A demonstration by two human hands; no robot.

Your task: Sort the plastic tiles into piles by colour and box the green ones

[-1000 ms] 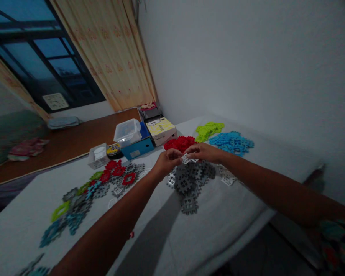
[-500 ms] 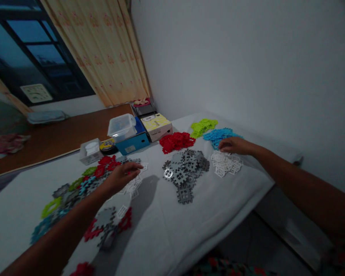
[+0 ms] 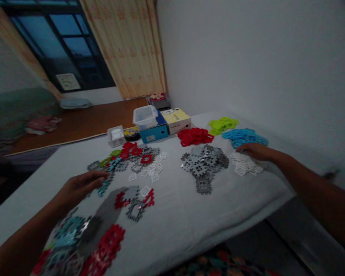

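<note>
My left hand [image 3: 79, 186] hovers with fingers stretched out flat over a mixed scatter of grey, red, blue and green interlocking tiles [image 3: 123, 158] on the white bed sheet [image 3: 178, 214]. It holds nothing. My right hand [image 3: 252, 150] rests palm down on a small pile of white tiles [image 3: 245, 165], fingers flat, at the right. Between the hands lies a heap of grey tiles [image 3: 203, 164]. Behind it are sorted piles of red tiles [image 3: 194, 136], green tiles [image 3: 222, 124] and blue tiles [image 3: 243, 136].
More joined red and grey tiles [image 3: 135, 204] lie near the front, with a blurred cluster [image 3: 83, 245] at the lower left. A blue box [image 3: 153, 132] with a clear tub [image 3: 145, 116], a yellow box [image 3: 176, 118] and a small white container [image 3: 116, 136] stand at the bed's far edge. The wall runs along the right.
The hands, together over the grey heap a second ago, have parted. My left hand has swung left over the mixed tiles; my right hand has settled on the white pile. The view has shifted left.
</note>
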